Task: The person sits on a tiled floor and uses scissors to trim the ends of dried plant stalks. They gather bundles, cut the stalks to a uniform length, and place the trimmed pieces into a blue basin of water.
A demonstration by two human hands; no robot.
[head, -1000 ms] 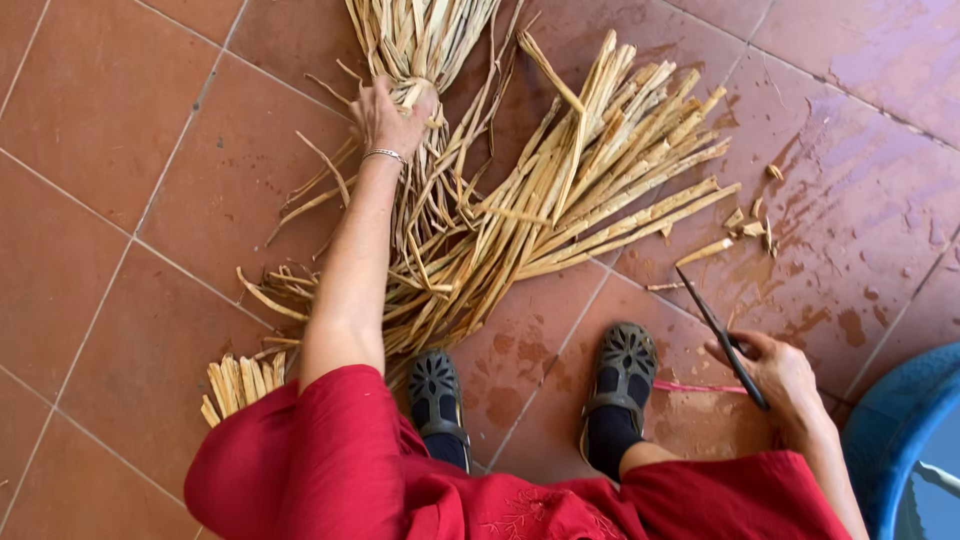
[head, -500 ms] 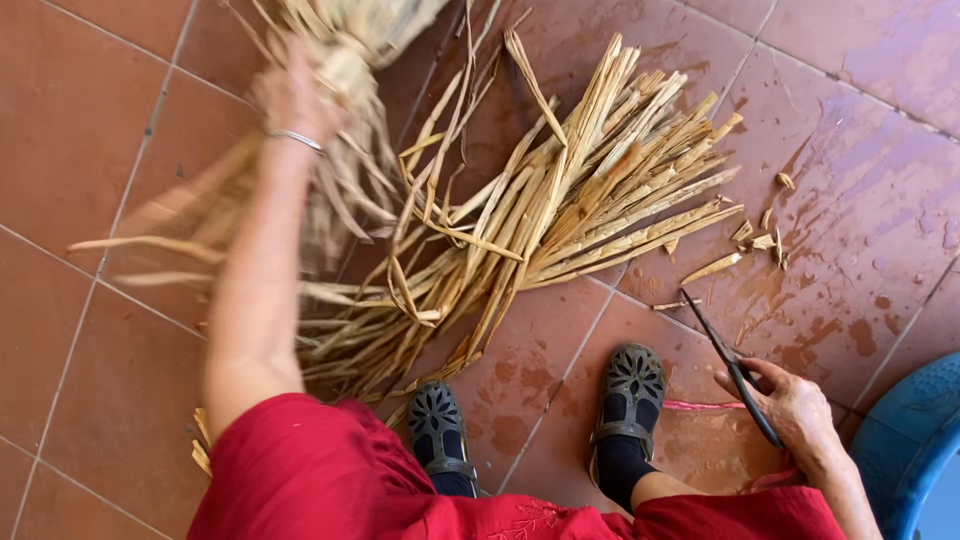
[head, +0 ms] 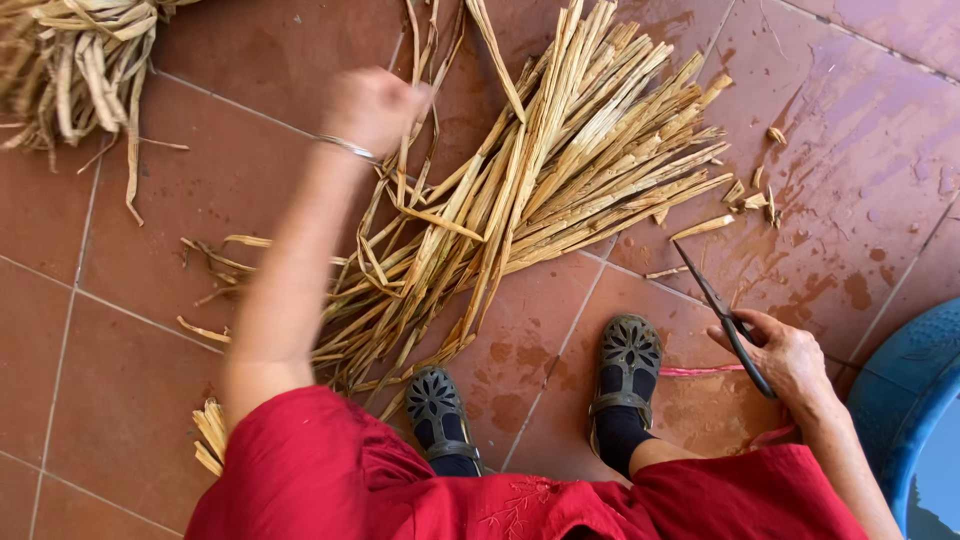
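Observation:
My left hand (head: 372, 106) is blurred and curled above the left side of a big fan of dry straw-coloured reed strips (head: 560, 190) lying on the terracotta tile floor. A few thin strips run right beside its fingers; I cannot tell whether it grips them. A silver bangle (head: 345, 148) sits on that wrist. My right hand (head: 790, 362) rests low at the right, shut on dark scissors (head: 718, 305) whose blades point up-left toward the cut ends of the strips. A separate bundle of dry strips (head: 70, 60) lies at the top left.
My two feet in dark cut-out shoes (head: 628, 360) stand just below the pile, under a red garment (head: 400, 480). Short cut scraps (head: 750, 195) lie right of the pile. A blue tub rim (head: 905, 390) is at the right edge. A small stub bundle (head: 210, 435) lies lower left.
My left hand carried a bundle off to the upper left, let it go there, and has come back over the main pile. The right hand with the scissors has barely moved.

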